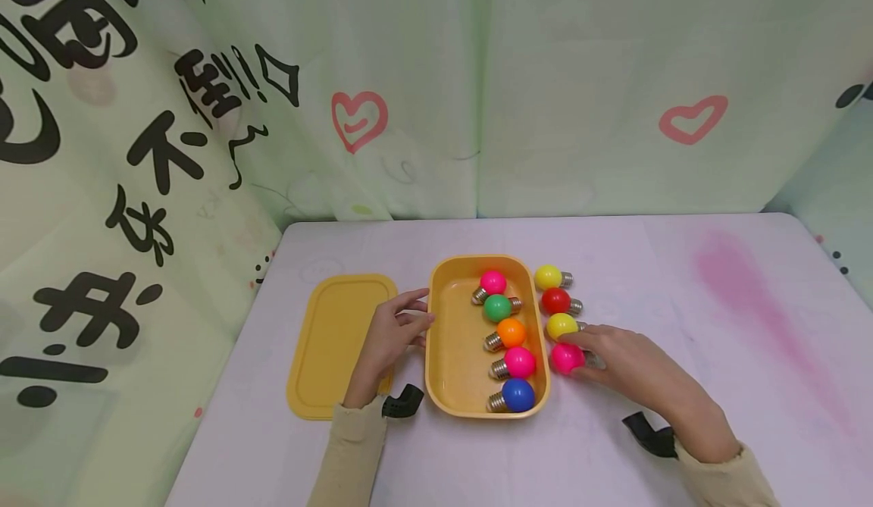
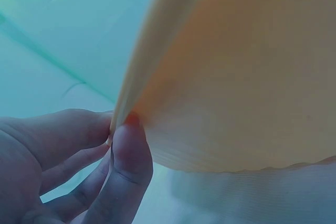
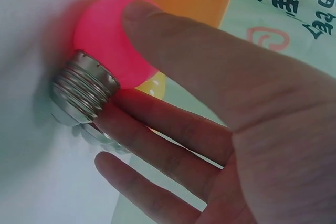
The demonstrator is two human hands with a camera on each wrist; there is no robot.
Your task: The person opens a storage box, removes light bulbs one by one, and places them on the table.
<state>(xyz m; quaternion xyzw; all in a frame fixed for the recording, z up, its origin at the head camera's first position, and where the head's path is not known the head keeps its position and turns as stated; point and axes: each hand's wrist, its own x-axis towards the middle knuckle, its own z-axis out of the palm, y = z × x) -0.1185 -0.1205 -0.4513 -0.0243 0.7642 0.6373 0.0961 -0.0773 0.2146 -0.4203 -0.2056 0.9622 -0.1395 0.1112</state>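
Note:
A pink light bulb (image 1: 567, 358) lies just right of the yellow box. My right hand (image 1: 624, 355) holds it, thumb over its round part and fingers behind, its silver screw base (image 3: 84, 86) showing in the right wrist view. My left hand (image 1: 395, 331) pinches the left rim of the yellow box (image 1: 450, 401) between thumb and fingers; the left wrist view shows the pinched rim (image 2: 128, 90) close up. Inside the box, along its right side, lie several bulbs, among them a green bulb (image 1: 497, 308), an orange bulb (image 1: 511, 333) and a blue bulb (image 1: 518, 395).
Beside the box's right wall, two yellow bulbs and a red bulb (image 1: 555, 301) line up beyond the pink one. The flat yellow lid (image 1: 341, 340) lies left of the box, partly under the left hand. A printed curtain (image 1: 423, 166) hangs behind the white table (image 1: 682, 264).

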